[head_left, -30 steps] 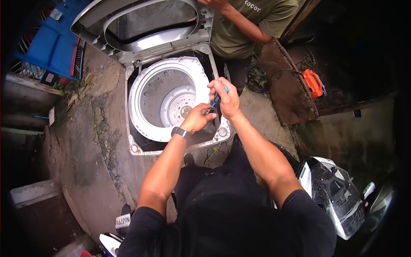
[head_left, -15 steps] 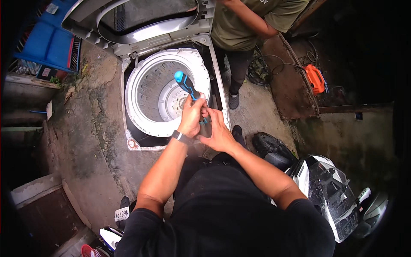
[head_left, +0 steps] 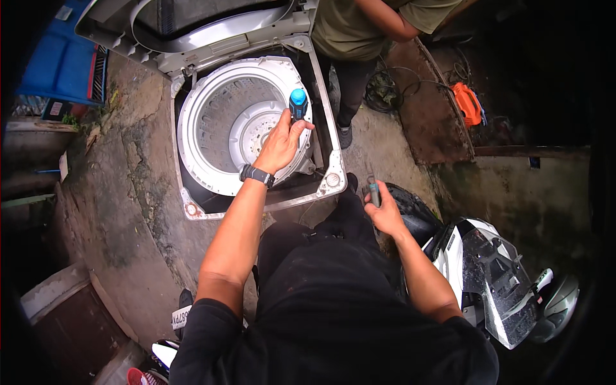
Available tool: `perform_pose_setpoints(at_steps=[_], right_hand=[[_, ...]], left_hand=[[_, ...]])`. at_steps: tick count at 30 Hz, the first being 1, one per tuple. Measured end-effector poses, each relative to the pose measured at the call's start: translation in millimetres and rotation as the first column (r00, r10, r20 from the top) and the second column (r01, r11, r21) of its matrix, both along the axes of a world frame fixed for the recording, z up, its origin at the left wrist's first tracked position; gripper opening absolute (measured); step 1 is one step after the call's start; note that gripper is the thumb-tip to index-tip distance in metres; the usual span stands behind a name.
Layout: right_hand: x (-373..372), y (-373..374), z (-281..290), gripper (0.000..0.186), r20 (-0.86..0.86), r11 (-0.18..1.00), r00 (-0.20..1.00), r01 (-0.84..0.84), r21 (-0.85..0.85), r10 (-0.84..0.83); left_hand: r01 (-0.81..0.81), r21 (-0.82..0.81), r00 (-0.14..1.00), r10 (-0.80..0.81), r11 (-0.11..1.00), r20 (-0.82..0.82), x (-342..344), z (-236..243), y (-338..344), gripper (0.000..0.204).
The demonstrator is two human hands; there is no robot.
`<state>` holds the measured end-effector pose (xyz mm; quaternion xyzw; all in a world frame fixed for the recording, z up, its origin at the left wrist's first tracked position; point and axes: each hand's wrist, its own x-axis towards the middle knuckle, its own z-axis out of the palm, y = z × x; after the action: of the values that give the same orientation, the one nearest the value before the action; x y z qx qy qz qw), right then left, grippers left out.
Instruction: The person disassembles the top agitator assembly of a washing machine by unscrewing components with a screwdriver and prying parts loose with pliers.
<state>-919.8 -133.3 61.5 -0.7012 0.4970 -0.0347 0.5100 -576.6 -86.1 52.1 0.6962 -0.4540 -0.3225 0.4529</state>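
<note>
My left hand (head_left: 280, 146), with a dark wristband, is closed round a screwdriver (head_left: 298, 102) with a blue and black handle. It is over the right side of the white tub rim (head_left: 190, 151) of an opened top-load washing machine. The shaft of the screwdriver is hidden. My right hand (head_left: 387, 215) is off to the right, outside the machine's frame. It grips a small grey-green hand tool (head_left: 374, 192), blurred, whose exact kind I cannot make out. The machine's raised top cover (head_left: 212, 33) leans back at the far side.
Beyond the machine's far right corner stands a person (head_left: 350, 38) in an olive shirt. A white and black motorbike (head_left: 462, 269) is close by my right arm. An orange plastic item (head_left: 467, 104) and coiled black hose (head_left: 383, 90) are at the far right. Blue bins (head_left: 61, 61) stand far left.
My hands, together over the tub before, are now apart. The right has moved right with the grey-green tool; the left still holds the screwdriver, its handle now more upright.
</note>
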Motion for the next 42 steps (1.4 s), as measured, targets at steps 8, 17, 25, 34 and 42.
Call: perform_pose_setpoints(at_steps=[8, 17, 25, 34, 42], right_hand=[[-11, -26, -2, 0.065, 0.038, 0.993, 0.995, 0.099, -0.064, -0.097], [5, -18, -6, 0.07, 0.099, 0.996, 0.991, 0.086, -0.015, -0.085], [8, -11, -6, 0.07, 0.101, 0.998, 0.993, 0.066, -0.002, -0.066], [8, -17, -8, 0.07, 0.104, 0.996, 0.99, 0.087, 0.033, -0.09], [11, -18, -3, 0.072, 0.073, 0.997, 0.995, 0.073, 0.006, -0.073]], left_hand=[[-0.061, -0.082, 0.987, 0.047, 0.995, -0.156, -11, -7, 5, 0.039], [-0.069, -0.076, 0.993, 0.061, 0.995, -0.104, -12, -32, 12, 0.031], [-0.091, -0.15, 0.989, 0.072, 0.984, -0.131, -10, -41, 12, 0.026], [-0.09, -0.14, 0.991, 0.075, 0.986, -0.115, -12, -46, 14, 0.028], [-0.267, -0.196, 0.946, 0.296, 0.943, 0.134, -34, -27, 10, 0.042]])
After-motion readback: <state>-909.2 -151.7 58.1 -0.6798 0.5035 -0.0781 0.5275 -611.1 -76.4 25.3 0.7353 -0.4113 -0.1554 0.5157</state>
